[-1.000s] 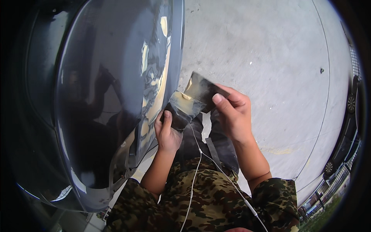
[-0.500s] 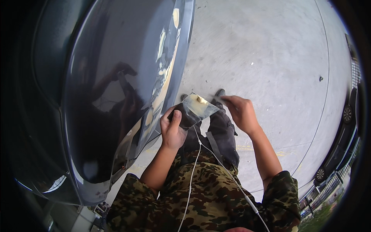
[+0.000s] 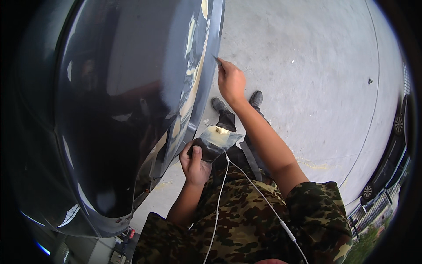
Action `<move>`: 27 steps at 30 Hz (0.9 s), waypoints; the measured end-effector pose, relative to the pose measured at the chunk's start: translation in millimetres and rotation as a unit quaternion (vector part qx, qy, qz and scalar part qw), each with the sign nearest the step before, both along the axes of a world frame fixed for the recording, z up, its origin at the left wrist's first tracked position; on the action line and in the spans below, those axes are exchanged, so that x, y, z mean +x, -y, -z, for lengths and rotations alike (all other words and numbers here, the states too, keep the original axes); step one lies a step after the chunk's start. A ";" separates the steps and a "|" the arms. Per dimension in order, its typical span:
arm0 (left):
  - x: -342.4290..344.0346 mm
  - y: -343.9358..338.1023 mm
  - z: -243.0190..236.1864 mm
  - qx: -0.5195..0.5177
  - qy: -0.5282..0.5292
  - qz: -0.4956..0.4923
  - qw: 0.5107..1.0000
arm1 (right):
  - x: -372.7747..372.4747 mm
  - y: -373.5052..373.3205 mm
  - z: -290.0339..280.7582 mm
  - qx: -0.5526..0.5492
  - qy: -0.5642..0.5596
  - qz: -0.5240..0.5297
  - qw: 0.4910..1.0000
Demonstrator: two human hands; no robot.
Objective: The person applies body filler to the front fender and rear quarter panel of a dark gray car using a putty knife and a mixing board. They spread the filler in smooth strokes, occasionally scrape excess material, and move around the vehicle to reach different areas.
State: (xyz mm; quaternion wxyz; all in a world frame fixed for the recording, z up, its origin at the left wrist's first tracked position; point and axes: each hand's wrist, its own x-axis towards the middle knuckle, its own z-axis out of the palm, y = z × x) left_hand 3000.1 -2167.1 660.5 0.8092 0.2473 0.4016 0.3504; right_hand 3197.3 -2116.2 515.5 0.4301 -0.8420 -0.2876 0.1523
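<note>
My left hand (image 3: 196, 166) is closed on the edge of a flat mixing plate (image 3: 215, 147), dark at the grip and smeared pale beyond it. A lump of cream-coloured putty (image 3: 222, 130) sits near the plate's far edge. My right hand (image 3: 232, 83), fingers pinched together, grips a thin putty spreader (image 3: 216, 57), seen nearly edge-on. Its tip is at the rim of a dark, glossy car body panel (image 3: 127, 83); whether it touches, I cannot tell. Streaks of cream filler (image 3: 189, 97) run along that rim over a dull grey sanded band.
Concrete floor (image 3: 307, 88) stretches to the right of the panel, with my shoes (image 3: 219, 105) on it. A white cable (image 3: 218, 189) hangs down my camouflage shirt. Far right stand a dark car (image 3: 387, 163) and a metal fence (image 3: 373, 207). Assorted items lie at lower left.
My right hand has moved from beside the plate up and left to the panel's rim, with the spreader. The plate in my left hand has dropped slightly lower and nearer me.
</note>
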 end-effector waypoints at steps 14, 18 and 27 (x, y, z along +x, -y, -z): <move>-11.7 -8.1 3.1 0.015 -0.021 -0.017 1.000 | -11.3 -40.0 19.5 0.061 0.120 0.044 0.990; -14.4 -10.1 5.6 0.003 -0.028 -0.022 0.999 | -16.7 -42.8 13.5 0.048 0.120 0.015 0.991; -15.5 -10.9 4.5 0.001 -0.010 -0.017 1.000 | -29.9 -44.0 -11.6 0.008 -0.032 0.004 0.999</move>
